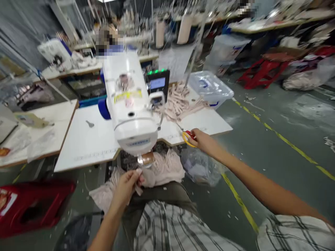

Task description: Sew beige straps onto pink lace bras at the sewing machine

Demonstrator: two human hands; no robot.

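Below the head of a white sewing machine point(133, 129), my left hand point(128, 183) pinches a piece of pale pink fabric point(149, 177). More of this fabric hangs in gathered folds around the machine's arm and over my lap. My right hand point(197, 138) is closed on scissors point(187, 138) with red and yellow handles, at the front edge of the white table point(214, 122). The scissors' blades point toward a heap of pale pink strips point(178, 103) lying on the table behind them.
A lidded clear plastic box point(209, 89) stands behind the table at the right. The machine's control screen point(157, 83) is beside the strips. A red stool point(34, 205) is at the lower left, and a plastic bag point(201, 167) hangs below the table's front edge.
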